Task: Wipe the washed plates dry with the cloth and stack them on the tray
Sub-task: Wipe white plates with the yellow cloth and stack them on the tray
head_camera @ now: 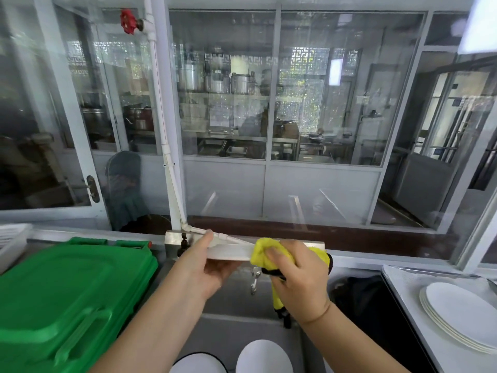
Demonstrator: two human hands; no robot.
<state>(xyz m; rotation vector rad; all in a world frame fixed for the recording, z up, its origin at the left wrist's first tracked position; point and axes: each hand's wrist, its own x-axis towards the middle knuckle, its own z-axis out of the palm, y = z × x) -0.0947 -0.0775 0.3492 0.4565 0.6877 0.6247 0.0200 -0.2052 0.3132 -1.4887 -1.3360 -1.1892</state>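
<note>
Your left hand (207, 267) grips a white plate (228, 251), held nearly level and edge-on above the sink (242, 327). Your right hand (301, 278) clutches the yellow cloth (265, 251) against the plate's right rim. Dried plates (460, 316) sit stacked on the tray (403, 281) at the bench's right edge.
</note>
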